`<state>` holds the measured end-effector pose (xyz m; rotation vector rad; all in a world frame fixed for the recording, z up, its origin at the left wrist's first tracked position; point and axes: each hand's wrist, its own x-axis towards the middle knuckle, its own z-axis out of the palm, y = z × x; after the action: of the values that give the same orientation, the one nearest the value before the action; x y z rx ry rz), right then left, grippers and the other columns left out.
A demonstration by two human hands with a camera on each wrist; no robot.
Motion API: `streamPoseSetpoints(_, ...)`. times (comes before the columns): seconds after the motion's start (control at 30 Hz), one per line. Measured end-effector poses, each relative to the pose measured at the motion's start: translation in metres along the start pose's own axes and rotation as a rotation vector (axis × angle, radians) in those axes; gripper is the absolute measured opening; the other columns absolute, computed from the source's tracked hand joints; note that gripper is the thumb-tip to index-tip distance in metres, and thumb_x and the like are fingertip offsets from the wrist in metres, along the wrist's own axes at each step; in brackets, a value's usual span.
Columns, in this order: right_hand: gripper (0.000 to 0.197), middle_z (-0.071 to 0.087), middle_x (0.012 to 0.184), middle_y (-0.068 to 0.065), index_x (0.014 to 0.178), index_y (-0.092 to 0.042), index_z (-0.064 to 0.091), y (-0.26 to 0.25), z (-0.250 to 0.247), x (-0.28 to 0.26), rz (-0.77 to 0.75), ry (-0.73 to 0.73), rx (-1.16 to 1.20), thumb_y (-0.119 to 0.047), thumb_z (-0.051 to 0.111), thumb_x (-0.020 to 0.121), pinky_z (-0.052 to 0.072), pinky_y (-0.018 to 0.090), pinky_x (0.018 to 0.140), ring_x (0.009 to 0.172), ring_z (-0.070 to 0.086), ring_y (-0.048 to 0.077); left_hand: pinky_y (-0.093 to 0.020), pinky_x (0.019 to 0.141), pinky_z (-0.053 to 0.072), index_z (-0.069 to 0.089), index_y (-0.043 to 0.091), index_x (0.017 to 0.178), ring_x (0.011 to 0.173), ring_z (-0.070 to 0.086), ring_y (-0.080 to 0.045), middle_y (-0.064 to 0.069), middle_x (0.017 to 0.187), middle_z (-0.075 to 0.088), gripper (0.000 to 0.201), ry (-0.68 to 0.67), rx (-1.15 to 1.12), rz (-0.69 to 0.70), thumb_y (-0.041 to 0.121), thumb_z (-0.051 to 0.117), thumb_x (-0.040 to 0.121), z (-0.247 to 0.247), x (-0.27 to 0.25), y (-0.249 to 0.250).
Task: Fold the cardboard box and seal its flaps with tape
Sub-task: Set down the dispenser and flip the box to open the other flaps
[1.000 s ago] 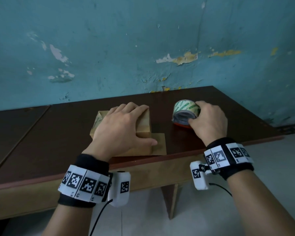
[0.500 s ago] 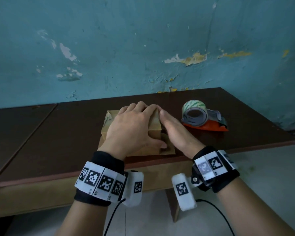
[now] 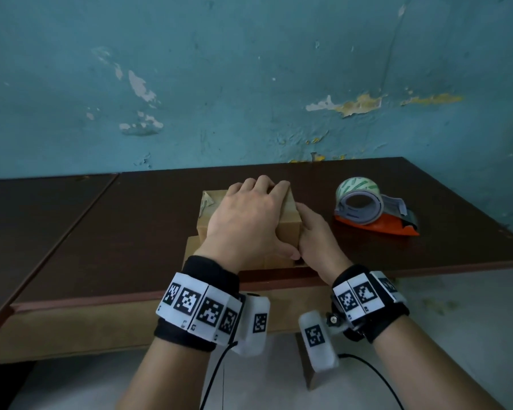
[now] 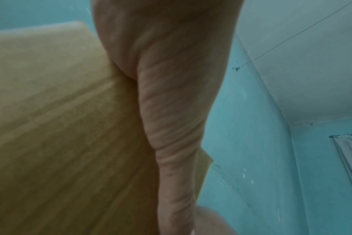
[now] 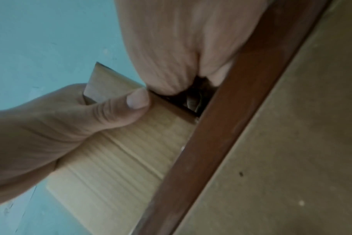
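On the dark brown table (image 3: 71, 232), near its front edge, stands the cardboard box (image 3: 289, 232). Its long axis runs from the front edge toward the blue wall (image 3: 249, 84), and one flap (image 3: 191, 250) lies flat on the table at the near left side. No print can be read on the cardboard.

The left hand (image 3: 246, 223) lies over the top of the box with the fingers together, reaching to the far edge. The thumb (image 5: 128, 108) presses on the near face; the right wrist view shows this clearly, with the thumb tip at the corner of the box. In the left wrist view only the heel of the palm (image 4: 171, 79) and blurred cardboard are seen.

The right hand (image 3: 317, 244) is against the right side of the box, fingers pointing away along it. Whether these fingers are straight or curled, I cannot tell; the head view hides the tips, and the wrist view shows only the palm base.

To the right, well apart from the box, the tape dispenser (image 3: 376, 214) rests on the table, orange body with a roll carrying green markings too small to read.

Both wrists carry bands (image 3: 202, 309) with black and white square codes.
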<state>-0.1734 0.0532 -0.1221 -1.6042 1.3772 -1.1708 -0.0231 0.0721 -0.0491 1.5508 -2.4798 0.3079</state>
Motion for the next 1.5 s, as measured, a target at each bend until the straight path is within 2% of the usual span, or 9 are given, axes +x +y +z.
streamPoseSetpoints(0.17, 0.028, 0.076, 0.099, -0.001, 0.114, -0.023, 0.071, 0.005, 0.0, 0.001, -0.002, -0.001, -0.076, -0.009, 0.053, 0.1, 0.061, 0.035, 0.069, 0.091, 0.072, 0.013, -0.043, 0.116, 0.036, 0.028, 0.022, 0.16, 0.133, 0.048, -0.025, -0.002, 0.145, 0.049, 0.122, 0.014, -0.007, 0.0, 0.081, 0.074, 0.064, 0.001, -0.001, 0.0)
streamPoseSetpoints(0.33, 0.036, 0.075, 0.093, 0.01, 0.093, -0.017, 0.073, -0.007, -0.001, -0.001, 0.109, 0.044, 0.156, -0.03, 0.042, 0.105, 0.052, 0.043, 0.073, 0.09, 0.07, 0.03, -0.043, 0.117, 0.036, 0.028, 0.022, 0.16, 0.134, 0.048, -0.025, -0.002, 0.145, 0.049, 0.122, 0.028, -0.014, 0.008, 0.082, 0.073, 0.064, 0.002, -0.001, -0.001)
streamPoseSetpoints(0.47, 0.038, 0.075, 0.097, 0.014, 0.102, -0.013, 0.072, -0.004, 0.001, -0.002, 0.048, 0.047, 0.102, -0.034, 0.041, 0.106, 0.055, 0.053, 0.081, 0.093, 0.071, 0.031, -0.042, 0.117, 0.035, 0.027, 0.022, 0.161, 0.134, 0.048, -0.025, -0.002, 0.146, 0.049, 0.122, 0.03, -0.012, 0.013, 0.083, 0.071, 0.065, 0.003, -0.001, -0.001)
streamPoseSetpoints(0.57, 0.026, 0.076, 0.097, 0.008, 0.106, -0.016, 0.072, 0.0, 0.0, 0.0, 0.054, 0.034, 0.08, -0.016, 0.047, 0.103, 0.058, 0.048, 0.077, 0.093, 0.073, 0.025, -0.043, 0.117, 0.036, 0.028, 0.022, 0.161, 0.134, 0.048, -0.025, -0.002, 0.147, 0.049, 0.118, 0.045, -0.022, 0.011, 0.087, 0.063, 0.069, 0.004, -0.001, -0.002)
streamPoseSetpoints(0.7, 0.029, 0.076, 0.097, 0.01, 0.108, -0.009, 0.07, -0.005, -0.005, -0.003, 0.107, -0.017, 0.226, 0.006, 0.049, 0.095, 0.057, 0.029, 0.07, 0.092, 0.073, 0.023, -0.044, 0.116, 0.035, 0.032, 0.022, 0.16, 0.134, 0.049, -0.025, -0.003, 0.146, 0.052, 0.111, 0.067, -0.054, 0.0, 0.092, 0.049, 0.074, 0.003, -0.001, -0.002)
streamPoseSetpoints(0.83, 0.025, 0.075, 0.094, 0.013, 0.112, -0.002, 0.069, -0.011, -0.013, -0.007, 0.126, -0.014, 0.338, 0.001, 0.049, 0.097, 0.054, 0.024, 0.062, 0.084, 0.072, 0.02, -0.042, 0.112, 0.037, 0.04, 0.023, 0.156, 0.13, 0.053, -0.024, -0.002, 0.141, 0.057, 0.11, 0.104, -0.064, -0.008, 0.094, 0.051, 0.072, 0.002, -0.002, -0.002)
streamPoseSetpoints(1.0, 0.025, 0.077, 0.092, 0.01, 0.109, -0.006, 0.071, -0.01, -0.018, -0.008, 0.123, 0.06, 0.291, 0.002, 0.051, 0.095, 0.056, 0.027, 0.067, 0.088, 0.074, 0.021, -0.042, 0.11, 0.04, 0.043, 0.023, 0.154, 0.126, 0.055, -0.024, -0.001, 0.137, 0.058, 0.109, 0.141, -0.08, -0.011, 0.093, 0.053, 0.071, 0.002, -0.005, -0.002)
streamPoseSetpoints(1.27, 0.02, 0.079, 0.098, 0.001, 0.107, -0.008, 0.07, -0.017, -0.025, -0.007, 0.018, 0.217, 0.303, 0.0, 0.056, 0.095, 0.055, 0.032, 0.094, 0.098, 0.073, 0.011, -0.043, 0.107, 0.041, 0.048, 0.02, 0.151, 0.12, 0.054, -0.024, -0.002, 0.129, 0.056, 0.103, 0.355, -0.149, -0.051, 0.082, 0.067, 0.07, -0.005, -0.019, -0.014)
streamPoseSetpoints(1.5, 0.016, 0.075, 0.104, 0.003, 0.101, -0.016, 0.07, -0.024, -0.033, -0.003, -0.087, 0.371, 0.401, -0.01, 0.055, 0.099, 0.055, 0.034, 0.094, 0.107, 0.07, 0.016, -0.043, 0.104, 0.046, 0.044, 0.01, 0.151, 0.124, 0.051, -0.021, -0.008, 0.136, 0.052, 0.101, 0.72, -0.528, -0.137, 0.064, 0.081, 0.073, -0.012, -0.027, -0.029)
